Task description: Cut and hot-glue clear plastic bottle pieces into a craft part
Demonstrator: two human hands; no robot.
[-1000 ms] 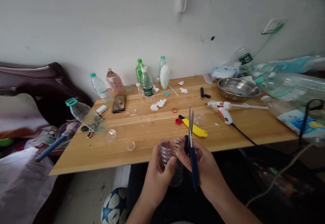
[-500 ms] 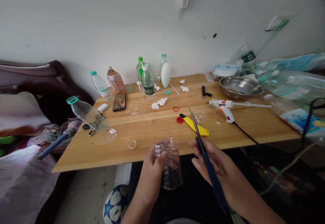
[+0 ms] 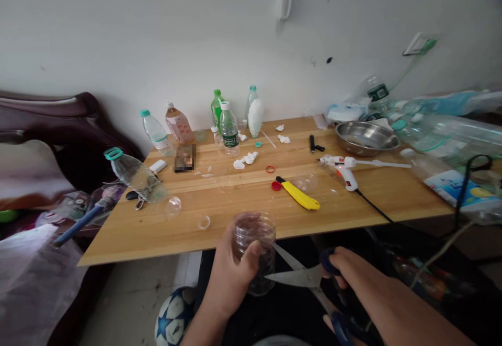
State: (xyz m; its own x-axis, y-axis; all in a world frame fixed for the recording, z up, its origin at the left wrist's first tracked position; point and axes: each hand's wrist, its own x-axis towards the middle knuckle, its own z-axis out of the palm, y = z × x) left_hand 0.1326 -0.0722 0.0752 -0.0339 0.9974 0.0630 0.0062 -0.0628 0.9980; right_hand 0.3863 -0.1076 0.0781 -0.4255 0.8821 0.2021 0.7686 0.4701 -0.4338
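My left hand (image 3: 229,273) is wrapped round a clear cut-off plastic bottle piece (image 3: 254,246), held upright over my lap just in front of the wooden table (image 3: 243,199). My right hand (image 3: 353,283) grips blue-handled scissors (image 3: 304,277), fingers through the loops. The blades are spread apart and point left, with their tips at the bottle piece's lower right side. Whether a blade touches the plastic I cannot tell.
On the table lie a yellow utility knife (image 3: 300,195), a red cap (image 3: 276,185), a white glue gun (image 3: 345,171) with its cable, a steel bowl (image 3: 366,137), tissue scraps and several upright bottles (image 3: 228,128). Large bottles (image 3: 447,137) lie at right. A ball (image 3: 172,320) sits on the floor.
My right hand swung the scissors down from upright to lying sideways, opened the blades and brought them to the bottle piece's side. My left hand kept hold of the bottle piece.
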